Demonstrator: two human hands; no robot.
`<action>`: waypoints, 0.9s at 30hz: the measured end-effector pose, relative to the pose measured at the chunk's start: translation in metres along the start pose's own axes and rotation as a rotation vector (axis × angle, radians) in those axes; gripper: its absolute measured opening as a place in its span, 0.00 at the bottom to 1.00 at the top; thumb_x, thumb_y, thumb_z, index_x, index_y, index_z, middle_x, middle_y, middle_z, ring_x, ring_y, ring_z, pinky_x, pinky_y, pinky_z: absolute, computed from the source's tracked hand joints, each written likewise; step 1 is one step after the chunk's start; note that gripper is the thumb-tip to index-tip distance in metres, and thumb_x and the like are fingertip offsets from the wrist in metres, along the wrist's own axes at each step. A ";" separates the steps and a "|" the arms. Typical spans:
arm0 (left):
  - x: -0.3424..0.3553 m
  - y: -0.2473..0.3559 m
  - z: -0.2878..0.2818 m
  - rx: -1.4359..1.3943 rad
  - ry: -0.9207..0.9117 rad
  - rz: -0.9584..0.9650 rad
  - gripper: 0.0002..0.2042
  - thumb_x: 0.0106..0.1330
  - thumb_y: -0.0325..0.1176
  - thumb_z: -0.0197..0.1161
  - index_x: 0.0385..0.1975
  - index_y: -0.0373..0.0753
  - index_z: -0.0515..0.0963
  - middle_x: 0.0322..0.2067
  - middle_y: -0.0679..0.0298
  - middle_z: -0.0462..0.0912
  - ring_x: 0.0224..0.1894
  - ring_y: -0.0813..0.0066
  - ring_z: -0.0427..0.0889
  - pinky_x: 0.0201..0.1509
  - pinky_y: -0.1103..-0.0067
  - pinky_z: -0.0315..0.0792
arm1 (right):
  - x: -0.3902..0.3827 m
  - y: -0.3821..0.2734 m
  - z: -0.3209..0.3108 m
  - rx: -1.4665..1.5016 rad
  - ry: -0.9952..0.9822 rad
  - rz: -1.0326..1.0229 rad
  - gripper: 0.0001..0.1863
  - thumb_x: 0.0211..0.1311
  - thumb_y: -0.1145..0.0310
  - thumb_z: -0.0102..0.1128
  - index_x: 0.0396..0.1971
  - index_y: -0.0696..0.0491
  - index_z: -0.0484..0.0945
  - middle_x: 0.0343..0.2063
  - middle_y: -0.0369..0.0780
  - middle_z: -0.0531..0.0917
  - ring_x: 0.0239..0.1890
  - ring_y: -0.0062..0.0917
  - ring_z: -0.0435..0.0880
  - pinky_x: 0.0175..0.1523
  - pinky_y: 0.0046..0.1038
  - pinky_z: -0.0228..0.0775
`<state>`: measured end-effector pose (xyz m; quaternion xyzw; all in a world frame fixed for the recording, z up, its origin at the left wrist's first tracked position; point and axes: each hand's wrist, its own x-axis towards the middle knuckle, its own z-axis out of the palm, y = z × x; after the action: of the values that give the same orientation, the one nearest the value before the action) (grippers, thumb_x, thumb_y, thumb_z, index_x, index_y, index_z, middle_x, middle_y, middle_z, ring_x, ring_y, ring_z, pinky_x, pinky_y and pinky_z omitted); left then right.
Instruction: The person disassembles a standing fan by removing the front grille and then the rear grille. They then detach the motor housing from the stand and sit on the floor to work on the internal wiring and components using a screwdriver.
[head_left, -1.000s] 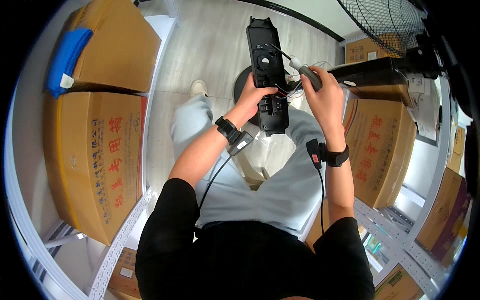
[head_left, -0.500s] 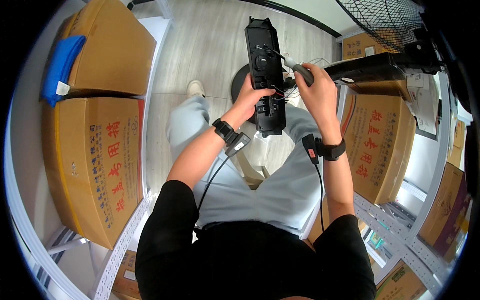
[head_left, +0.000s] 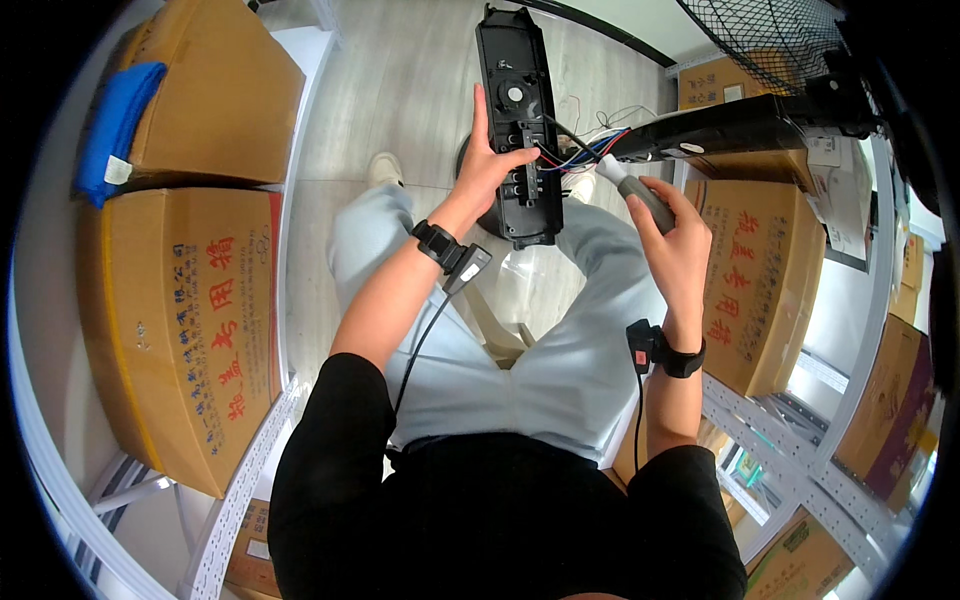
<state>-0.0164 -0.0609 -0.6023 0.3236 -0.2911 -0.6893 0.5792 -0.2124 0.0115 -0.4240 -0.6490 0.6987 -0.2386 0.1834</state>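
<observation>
I hold the long black panel [head_left: 520, 130] upright over my knees, far of my lap, my left hand [head_left: 490, 165] clamped on its left edge, thumb across the wiring. My right hand [head_left: 675, 235] is wrapped shut around a grey screwdriver [head_left: 635, 195], tip near the coloured wires [head_left: 580, 150]. I judge I'm mid-fastening; next the tip must find a screw.
</observation>
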 end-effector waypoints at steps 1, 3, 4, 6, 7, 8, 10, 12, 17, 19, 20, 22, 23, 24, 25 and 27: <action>0.000 0.002 -0.001 0.010 -0.012 0.007 0.59 0.56 0.12 0.67 0.79 0.59 0.33 0.67 0.57 0.68 0.59 0.69 0.77 0.61 0.72 0.75 | -0.004 -0.001 -0.003 0.015 -0.016 0.016 0.17 0.61 0.64 0.70 0.47 0.56 0.84 0.40 0.46 0.87 0.40 0.32 0.88 0.47 0.28 0.76; 0.001 0.005 -0.001 0.032 -0.039 0.023 0.58 0.57 0.12 0.67 0.79 0.58 0.34 0.66 0.58 0.70 0.59 0.70 0.79 0.61 0.71 0.75 | -0.011 0.000 -0.005 0.039 -0.032 0.029 0.17 0.62 0.64 0.70 0.48 0.56 0.84 0.40 0.46 0.87 0.40 0.31 0.87 0.47 0.28 0.76; 0.000 0.006 -0.001 -0.005 -0.037 -0.010 0.56 0.57 0.12 0.67 0.79 0.57 0.39 0.67 0.58 0.69 0.60 0.70 0.78 0.62 0.72 0.74 | -0.013 0.000 -0.005 0.050 -0.040 0.035 0.17 0.62 0.64 0.70 0.48 0.56 0.84 0.40 0.45 0.87 0.41 0.30 0.87 0.47 0.28 0.76; -0.002 0.009 0.001 -0.011 -0.051 -0.017 0.55 0.57 0.12 0.66 0.79 0.56 0.40 0.67 0.58 0.68 0.60 0.70 0.78 0.62 0.72 0.74 | -0.017 -0.005 -0.006 0.059 -0.037 0.016 0.17 0.62 0.64 0.70 0.48 0.56 0.84 0.40 0.45 0.88 0.41 0.30 0.87 0.47 0.28 0.76; -0.002 0.009 0.002 -0.014 -0.057 -0.020 0.55 0.57 0.12 0.66 0.79 0.56 0.41 0.67 0.58 0.68 0.60 0.70 0.78 0.62 0.72 0.74 | -0.018 -0.007 -0.007 0.063 -0.036 0.007 0.17 0.62 0.64 0.70 0.48 0.56 0.84 0.40 0.45 0.88 0.41 0.30 0.88 0.48 0.27 0.76; -0.002 0.008 0.001 -0.033 -0.059 -0.011 0.53 0.58 0.12 0.66 0.79 0.55 0.43 0.66 0.58 0.69 0.60 0.70 0.78 0.62 0.73 0.74 | -0.019 -0.009 -0.007 0.064 -0.039 0.015 0.17 0.62 0.64 0.70 0.48 0.56 0.84 0.40 0.45 0.88 0.41 0.30 0.88 0.48 0.27 0.76; -0.002 0.005 0.000 -0.070 -0.063 0.007 0.50 0.58 0.12 0.66 0.78 0.53 0.48 0.64 0.59 0.71 0.59 0.70 0.78 0.61 0.73 0.75 | -0.020 -0.012 -0.007 0.066 -0.046 0.031 0.18 0.62 0.64 0.70 0.48 0.56 0.84 0.40 0.46 0.88 0.42 0.30 0.88 0.49 0.27 0.76; -0.001 0.006 -0.002 -0.056 -0.087 -0.020 0.46 0.59 0.13 0.67 0.76 0.50 0.55 0.60 0.60 0.75 0.57 0.72 0.79 0.60 0.74 0.76 | -0.020 -0.011 -0.008 0.056 -0.032 0.025 0.18 0.61 0.64 0.70 0.48 0.56 0.84 0.40 0.46 0.88 0.42 0.30 0.88 0.49 0.27 0.76; 0.001 0.000 -0.004 -0.011 -0.079 -0.034 0.35 0.59 0.15 0.68 0.68 0.44 0.67 0.51 0.62 0.81 0.51 0.75 0.82 0.56 0.75 0.78 | -0.021 -0.009 -0.008 0.038 -0.014 0.012 0.18 0.61 0.65 0.71 0.48 0.56 0.84 0.41 0.46 0.88 0.42 0.30 0.88 0.49 0.27 0.76; 0.000 -0.001 -0.004 0.025 -0.070 -0.010 0.32 0.60 0.16 0.68 0.65 0.43 0.68 0.50 0.63 0.82 0.50 0.76 0.82 0.55 0.76 0.78 | -0.021 -0.011 -0.010 0.045 -0.013 0.026 0.17 0.61 0.65 0.71 0.48 0.56 0.84 0.41 0.46 0.88 0.42 0.30 0.88 0.49 0.27 0.76; 0.000 -0.001 -0.004 0.028 -0.070 -0.006 0.32 0.59 0.16 0.68 0.65 0.43 0.69 0.49 0.63 0.82 0.50 0.76 0.82 0.55 0.76 0.78 | -0.021 -0.012 -0.010 0.047 -0.012 0.031 0.17 0.61 0.65 0.71 0.48 0.56 0.84 0.41 0.46 0.88 0.42 0.30 0.88 0.49 0.27 0.76; 0.000 -0.001 -0.004 0.033 -0.071 0.002 0.31 0.59 0.16 0.69 0.64 0.43 0.69 0.49 0.64 0.82 0.50 0.76 0.82 0.55 0.76 0.78 | -0.021 -0.014 -0.010 0.049 -0.008 0.041 0.17 0.61 0.65 0.71 0.48 0.57 0.84 0.41 0.46 0.88 0.42 0.31 0.88 0.49 0.27 0.76; 0.000 -0.001 -0.004 0.048 -0.072 0.013 0.31 0.59 0.16 0.69 0.63 0.43 0.69 0.49 0.64 0.82 0.50 0.76 0.82 0.55 0.76 0.78 | -0.021 -0.014 -0.010 0.045 -0.008 0.029 0.17 0.61 0.65 0.71 0.48 0.57 0.84 0.40 0.46 0.88 0.42 0.31 0.88 0.49 0.27 0.76; 0.000 -0.002 -0.004 0.064 -0.074 0.023 0.31 0.60 0.17 0.69 0.63 0.43 0.69 0.49 0.64 0.82 0.49 0.76 0.82 0.55 0.76 0.78 | -0.021 -0.013 -0.009 0.040 -0.008 0.016 0.17 0.61 0.65 0.71 0.48 0.57 0.84 0.40 0.46 0.88 0.42 0.31 0.88 0.48 0.27 0.76; 0.000 -0.002 -0.005 0.079 -0.075 0.033 0.30 0.60 0.17 0.69 0.63 0.43 0.69 0.49 0.64 0.82 0.49 0.76 0.82 0.55 0.76 0.78 | -0.020 -0.012 -0.008 0.036 -0.008 0.004 0.17 0.61 0.65 0.71 0.48 0.57 0.84 0.40 0.46 0.88 0.42 0.31 0.88 0.48 0.27 0.76; -0.001 -0.002 -0.004 0.078 -0.075 0.031 0.27 0.62 0.20 0.69 0.62 0.42 0.70 0.48 0.65 0.81 0.49 0.78 0.82 0.54 0.77 0.77 | -0.020 -0.012 -0.008 0.033 -0.009 -0.003 0.17 0.61 0.65 0.71 0.48 0.56 0.84 0.40 0.45 0.88 0.41 0.30 0.88 0.48 0.27 0.76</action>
<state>-0.0141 -0.0599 -0.6061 0.3154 -0.3443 -0.6801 0.5652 -0.2055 0.0314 -0.4115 -0.6482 0.6928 -0.2473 0.1966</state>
